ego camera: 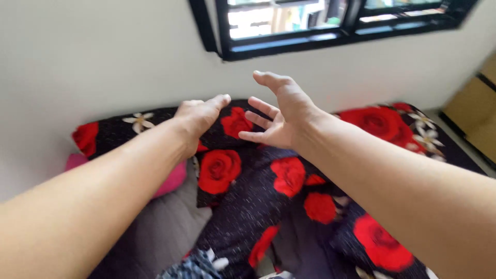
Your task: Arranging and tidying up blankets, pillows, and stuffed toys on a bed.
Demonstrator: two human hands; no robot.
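Observation:
Both my arms stretch forward over a bed. My left hand (199,116) is held palm down with fingers loosely curled, holding nothing, just above a black cover with red roses (243,170). My right hand (279,111) is open with fingers spread, palm turned toward the left hand, and holds nothing. The two hands are a short gap apart above the rose-patterned cloth, which lies rumpled across the bed.
A pink pillow (173,181) peeks out under the cover at the left. Grey bedding (160,227) lies below it. A pale wall (93,57) stands behind the bed, with a black-framed window (289,31) above. Wooden furniture (473,111) stands at the right.

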